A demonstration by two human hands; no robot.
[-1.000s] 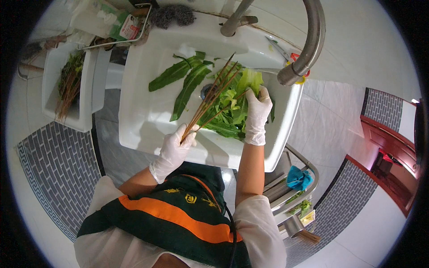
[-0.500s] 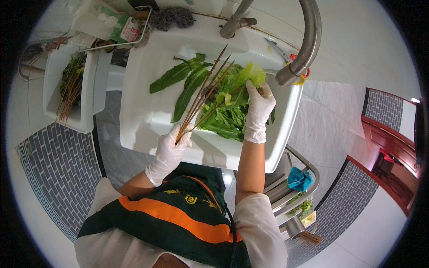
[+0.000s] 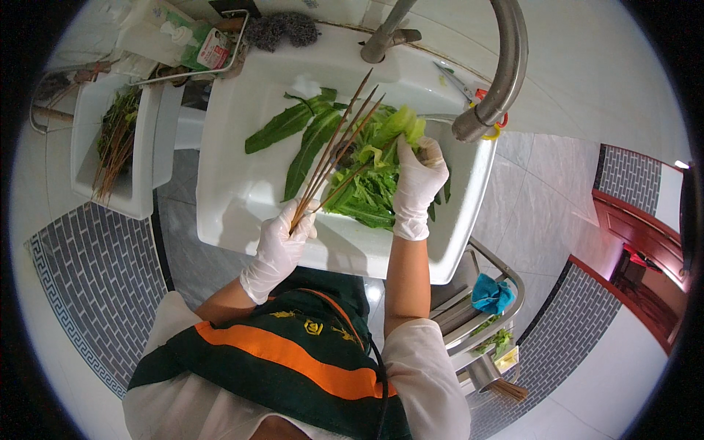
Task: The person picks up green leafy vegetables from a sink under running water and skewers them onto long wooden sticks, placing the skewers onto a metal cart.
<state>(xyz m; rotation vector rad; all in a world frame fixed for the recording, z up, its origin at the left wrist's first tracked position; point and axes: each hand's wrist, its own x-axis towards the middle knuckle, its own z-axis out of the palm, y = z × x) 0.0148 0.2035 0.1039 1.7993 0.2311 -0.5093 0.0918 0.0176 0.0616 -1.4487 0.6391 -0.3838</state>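
Note:
My gloved left hand (image 3: 282, 238) is closed round several thin brown skewers (image 3: 331, 150), which fan upward over the white sink (image 3: 224, 172). One skewer leans right toward a light-green lettuce leaf (image 3: 400, 126). That leaf is pinched in my gloved right hand (image 3: 422, 172), at the sink's right side; its contact with the skewer is partly hidden. Below, a heap of green leaves (image 3: 367, 198) lies in the sink, partly covered by the skewers and my right hand. Long dark-green leaves (image 3: 282, 126) lie flat to the left of the heap.
A curved metal faucet (image 3: 513, 44) reaches over the right rim. A dark scouring pad (image 3: 282, 31) and a wire rack (image 3: 220, 70) with bottles stand behind. At left, a white bin (image 3: 147, 147) holds leaves and skewers. A metal cart (image 3: 458, 323) with a blue cloth (image 3: 492, 295) stands at lower right.
My right hand has shifted slightly left and down with the lettuce leaf, which is now more bunched near the skewer. My left hand and the skewers have barely moved.

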